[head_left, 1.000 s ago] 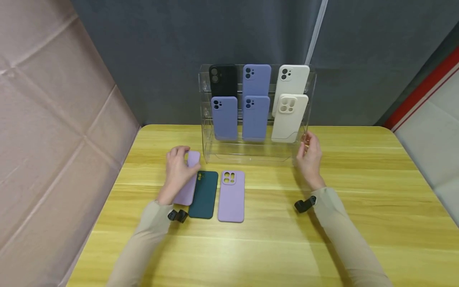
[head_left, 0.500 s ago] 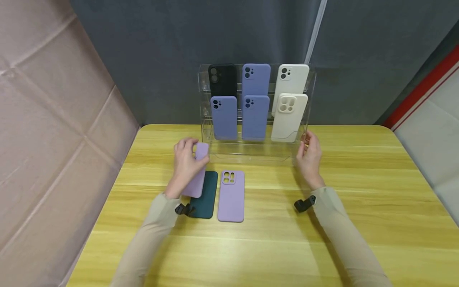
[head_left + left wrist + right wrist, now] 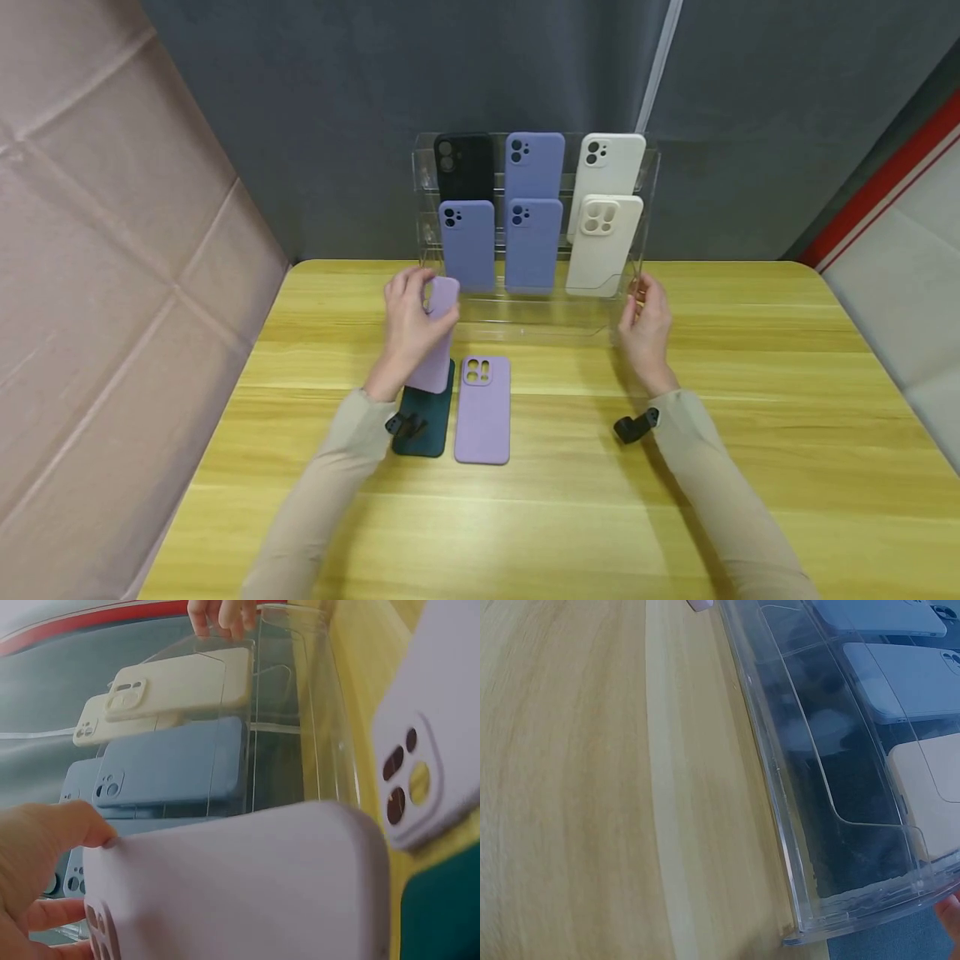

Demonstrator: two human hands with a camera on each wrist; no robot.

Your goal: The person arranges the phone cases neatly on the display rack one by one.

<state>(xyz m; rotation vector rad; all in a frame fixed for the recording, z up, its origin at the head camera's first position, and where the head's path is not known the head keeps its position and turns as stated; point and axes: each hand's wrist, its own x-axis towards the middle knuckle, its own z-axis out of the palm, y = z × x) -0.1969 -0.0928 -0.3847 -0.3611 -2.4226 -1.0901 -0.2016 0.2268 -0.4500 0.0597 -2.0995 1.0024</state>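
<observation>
My left hand (image 3: 411, 329) grips a light purple phone case (image 3: 433, 368) by its upper end, thumb on one edge and fingers on the other. The case is tilted in front of the lower left corner of a clear acrylic display stand (image 3: 525, 321). In the left wrist view its camera cutout is partly covered by the fingers. My right hand (image 3: 647, 337) holds the stand's right side panel between thumb and fingers. On the table lie a dark green phone case (image 3: 437, 417), partly hidden behind the left hand's case, and another light purple phone case (image 3: 482, 425) with a camera cutout.
The stand's upper tier carries a black case (image 3: 465, 171), a blue-violet case (image 3: 535, 167) and a white case (image 3: 613, 171). Below them stand two blue-violet cases (image 3: 468, 258) and a white case (image 3: 600, 258). A grey curtain (image 3: 300, 125) hangs behind the wooden table (image 3: 570, 525).
My left hand has carried the light purple case up and to the right, off its spot left of the green case, towards the stand. The right hand stays at the stand's side.
</observation>
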